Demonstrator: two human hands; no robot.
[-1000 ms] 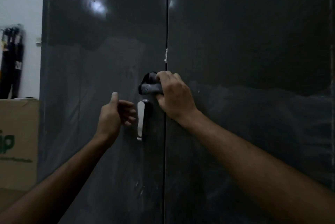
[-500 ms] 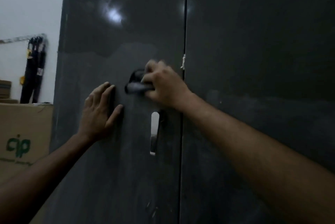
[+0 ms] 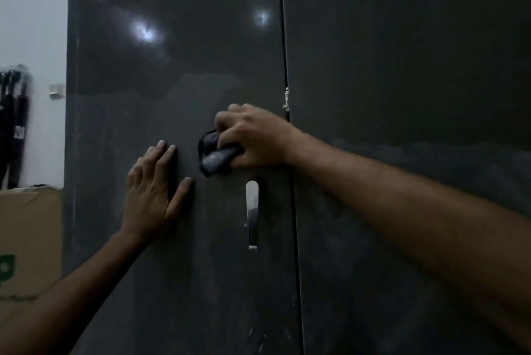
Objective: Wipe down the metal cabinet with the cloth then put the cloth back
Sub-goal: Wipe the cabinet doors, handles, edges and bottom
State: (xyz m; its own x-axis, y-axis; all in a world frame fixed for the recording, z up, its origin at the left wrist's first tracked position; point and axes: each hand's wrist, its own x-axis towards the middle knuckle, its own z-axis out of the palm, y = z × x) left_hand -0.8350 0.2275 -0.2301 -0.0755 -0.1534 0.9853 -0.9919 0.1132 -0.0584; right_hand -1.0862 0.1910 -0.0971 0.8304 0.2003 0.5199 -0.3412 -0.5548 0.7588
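The cloth, dark and bunched into a wad, is lying against the left door of the cabinet, just above the handle and a little left of the seam between the two doors. The right hand is gripping it, fingers curled over the top of the wad and the thumb tucked under it, pressing the fabric to the metal. Part of the cloth is sticking out to the left of the knuckles.

The left hand is resting flat on the same door, just left of the cloth and apart from it. Its fingers are lying straight and close together, pointing up, with the thumb spread toward the handle; it is holding nothing.

The handle is showing as a pale upright slot, its lower part in shadow. A small whitish scrap is clinging to the door seam above the right hand. Two blurred light spots are glaring off the left door higher up, and faint smears are showing lower down.

To the left of the cabinet, a cardboard box is standing against the white wall. Green printing is showing on its face, cut off by the frame edge and too partial to read. Above the box, dark long objects are hanging or leaning by the wall; what they are I cannot tell. A small light fitting is sitting on the wall beside the cabinet's edge.
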